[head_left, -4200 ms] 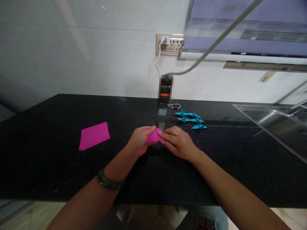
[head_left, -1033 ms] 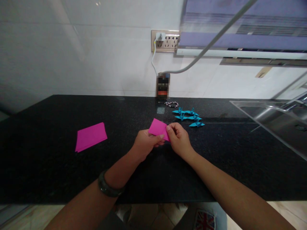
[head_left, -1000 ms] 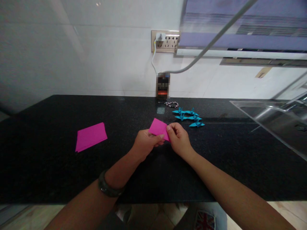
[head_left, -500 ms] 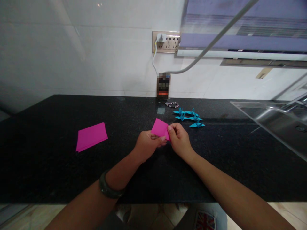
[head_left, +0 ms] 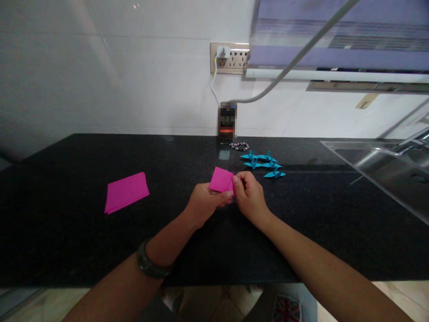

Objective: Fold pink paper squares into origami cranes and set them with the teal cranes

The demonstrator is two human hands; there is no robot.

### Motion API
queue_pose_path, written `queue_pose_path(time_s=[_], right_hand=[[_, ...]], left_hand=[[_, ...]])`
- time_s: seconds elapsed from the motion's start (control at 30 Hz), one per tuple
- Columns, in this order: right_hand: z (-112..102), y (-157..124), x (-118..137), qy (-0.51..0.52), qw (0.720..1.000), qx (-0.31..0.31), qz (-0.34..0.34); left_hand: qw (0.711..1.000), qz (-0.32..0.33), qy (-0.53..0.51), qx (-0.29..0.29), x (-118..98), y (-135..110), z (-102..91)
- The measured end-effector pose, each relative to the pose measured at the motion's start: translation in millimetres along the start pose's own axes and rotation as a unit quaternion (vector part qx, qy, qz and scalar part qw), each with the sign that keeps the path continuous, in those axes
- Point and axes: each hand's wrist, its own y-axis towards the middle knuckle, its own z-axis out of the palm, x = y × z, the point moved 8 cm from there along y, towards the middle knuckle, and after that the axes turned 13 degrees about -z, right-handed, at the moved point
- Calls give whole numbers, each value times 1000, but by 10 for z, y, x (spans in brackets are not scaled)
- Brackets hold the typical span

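Observation:
A small folded square of pink origami paper [head_left: 220, 180] is held up between both hands over the dark counter. My left hand [head_left: 205, 201] grips its lower edge, thumb on top and fingers underneath. At the right edge, my right hand [head_left: 250, 192] pinches the paper between thumb and bent index finger. Further left lies a stack of pink paper sheets [head_left: 127, 192]. Several blue paper cranes [head_left: 263, 164] stand in a cluster beyond my right hand. The underside of the folded paper is hidden by my fingers.
The black stone counter [head_left: 67, 241] runs up to a white tiled wall. A pixelated device [head_left: 227, 120] leans there below a socket panel [head_left: 231, 59], with a beaded bracelet [head_left: 239, 146] before it. A metal sink [head_left: 395, 165] is at the right.
The pink paper has turned slightly in my hands, its top corner shifting a little left. Both hands keep their grip. The whole view has shifted slightly.

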Motion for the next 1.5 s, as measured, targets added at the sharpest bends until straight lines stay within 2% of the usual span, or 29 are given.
queue_pose_path(time_s=[0.17, 0.3, 0.4, 0.53, 0.8, 0.87, 1.03, 1.1, 1.37, 1.5], right_hand=[[31, -19, -12, 54, 998, -4, 18], [128, -39, -83, 174, 983, 12, 56], [160, -36, -125, 222, 972, 14, 78], [170, -23, -144, 239, 967, 20, 91], [92, 6, -124, 217, 973, 14, 75], [113, -8, -144, 250, 964, 14, 90], [253, -82, -225, 380, 910, 13, 164], [281, -93, -242, 399, 899, 12, 180], [315, -95, -204, 370, 910, 54, 178], [307, -100, -201, 365, 912, 52, 180]], left_hand=[[998, 37, 32, -35, -75, -17, -39], [998, 44, 32, -31, -98, -18, -53], [998, 47, 31, -22, -95, -9, -54], [998, 52, 40, -17, -75, 15, -59], [997, 48, 55, -17, -101, -11, -51], [997, 45, 58, -10, -110, -21, -42], [997, 45, 66, 7, -108, -23, -27], [997, 44, 70, 5, -100, -18, -33], [996, 56, 71, -18, -131, -19, -74], [996, 48, 69, -17, -134, -28, -62]])
